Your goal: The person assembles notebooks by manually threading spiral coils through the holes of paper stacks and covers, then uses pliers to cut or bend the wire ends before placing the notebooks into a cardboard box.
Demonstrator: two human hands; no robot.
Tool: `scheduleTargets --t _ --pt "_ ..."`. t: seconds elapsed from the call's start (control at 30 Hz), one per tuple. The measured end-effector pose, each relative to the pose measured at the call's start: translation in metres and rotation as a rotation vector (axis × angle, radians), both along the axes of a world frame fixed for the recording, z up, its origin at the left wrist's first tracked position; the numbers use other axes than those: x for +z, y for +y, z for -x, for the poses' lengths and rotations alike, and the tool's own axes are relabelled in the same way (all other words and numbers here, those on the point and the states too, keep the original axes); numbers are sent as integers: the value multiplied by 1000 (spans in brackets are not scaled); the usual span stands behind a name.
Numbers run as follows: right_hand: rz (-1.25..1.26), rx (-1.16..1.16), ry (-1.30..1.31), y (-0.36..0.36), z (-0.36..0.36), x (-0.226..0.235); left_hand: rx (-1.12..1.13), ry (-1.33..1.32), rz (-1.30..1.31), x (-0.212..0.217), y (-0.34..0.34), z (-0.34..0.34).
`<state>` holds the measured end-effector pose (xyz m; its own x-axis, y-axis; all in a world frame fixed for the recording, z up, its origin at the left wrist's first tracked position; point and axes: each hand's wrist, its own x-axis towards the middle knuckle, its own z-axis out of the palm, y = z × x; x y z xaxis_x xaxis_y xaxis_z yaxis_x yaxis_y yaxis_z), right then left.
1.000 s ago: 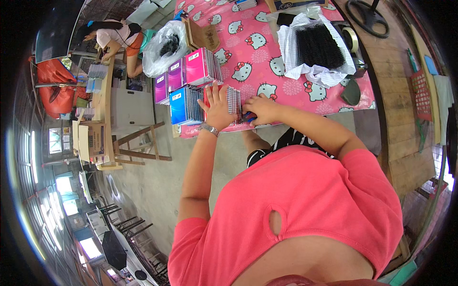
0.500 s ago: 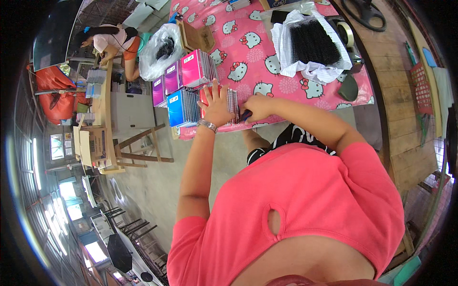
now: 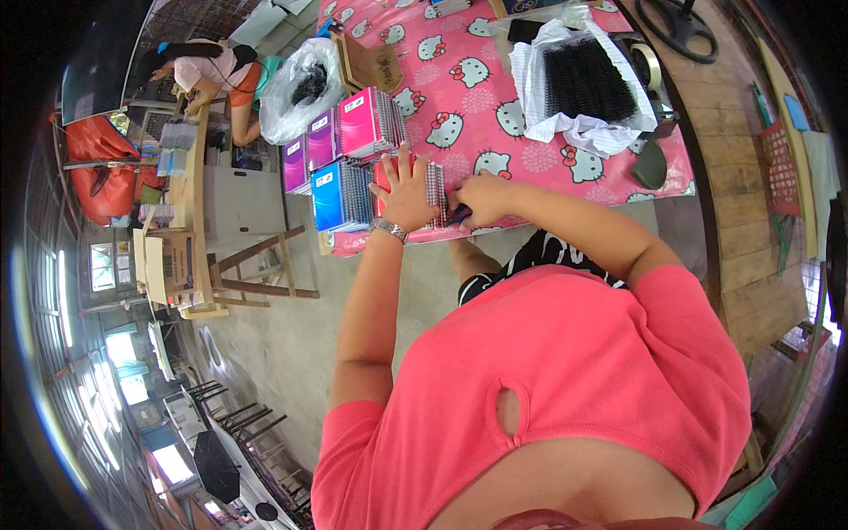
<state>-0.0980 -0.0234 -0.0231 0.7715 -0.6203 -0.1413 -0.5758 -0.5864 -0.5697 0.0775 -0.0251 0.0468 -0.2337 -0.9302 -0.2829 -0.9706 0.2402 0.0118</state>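
**A:** I'm watching the head view. Where are the hands?

**B:** Both at the near edge of the table (image 3: 565, 132), the one under the pink patterned cloth. My left hand (image 3: 408, 188) lies open, fingers spread flat on a red spiral notebook (image 3: 431, 190), pressing it down. My right hand (image 3: 477, 199) is curled shut just beside it, pinching a small dark-blue thing at the notebook's lower right corner; I can't tell what that thing is.

**A:** How does the notebook lie?

**B:** Flat, directly under the left palm, so the left hand is nearer; the right touches only its edge. Its long axis runs away from me, from the near edge toward the table's middle, and the wire spiral runs down its right side, facing the right hand.

**A:** And around it?

**B:** Touching its left side is a blue notebook stack (image 3: 340, 196); beyond that, magenta and purple stacks (image 3: 358, 128) toward the left edge. Farther in sits a white bag of black binding coils (image 3: 587, 79). A clear bag (image 3: 305, 88) rests at the far left corner. Another person (image 3: 208, 71) works at a separate bench, well apart.
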Motion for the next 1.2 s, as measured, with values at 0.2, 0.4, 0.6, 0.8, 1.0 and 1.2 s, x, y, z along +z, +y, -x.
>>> scheduleTargets --t 0.2,0.4,0.6,0.8,1.0,1.2 --pt "40 -22 -86 -4 -13 -19 -2 -18 2 2 0 3" --pt "-321 58 139 -17 -21 -1 -2 1 14 -3 0 -2" --pt "176 34 0 6 -3 -11 -14 -3 16 -2 -1 1" --pt "-15 25 17 -7 -13 -9 -22 -5 19 -1 -1 0" --pt "-132 14 43 -3 -10 -2 -16 -1 2 -2 0 -2" --pt "391 31 -86 8 -3 -5 -8 0 -8 0 -1 -1"
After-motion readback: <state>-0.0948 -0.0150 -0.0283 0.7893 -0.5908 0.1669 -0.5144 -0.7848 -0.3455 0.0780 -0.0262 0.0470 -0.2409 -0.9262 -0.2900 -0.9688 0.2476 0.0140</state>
